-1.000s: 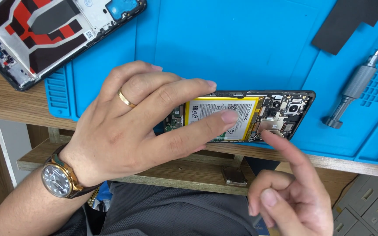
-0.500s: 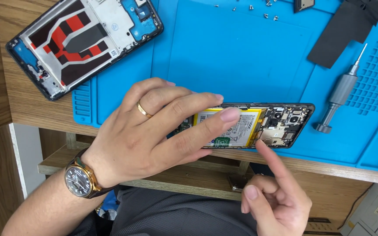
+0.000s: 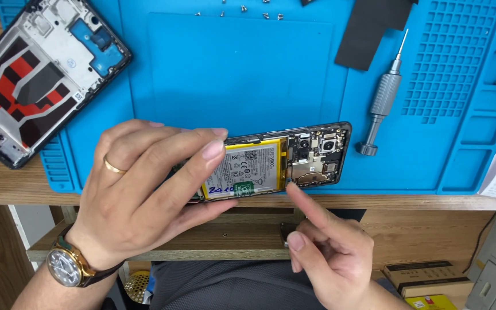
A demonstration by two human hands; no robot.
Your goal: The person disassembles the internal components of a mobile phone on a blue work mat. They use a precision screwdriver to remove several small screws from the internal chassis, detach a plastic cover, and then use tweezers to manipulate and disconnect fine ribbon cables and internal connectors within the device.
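The left hand (image 3: pixel 144 195) grips the opened black smartphone with yellow-edged battery (image 3: pixel 271 166); the right hand (image 3: pixel 331 252), empty, mostly curled, presses one fingertip at its edge (a slip could scrape exposed circuitry).

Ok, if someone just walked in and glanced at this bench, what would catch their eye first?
Probably the opened phone at the near edge of the blue mat, its battery bared; the left hand grips it and the right hand points a forefinger at its lower edge. Next, the phone frame with red and black patches lies at far left, and a screwdriver lies on the mat to the right.
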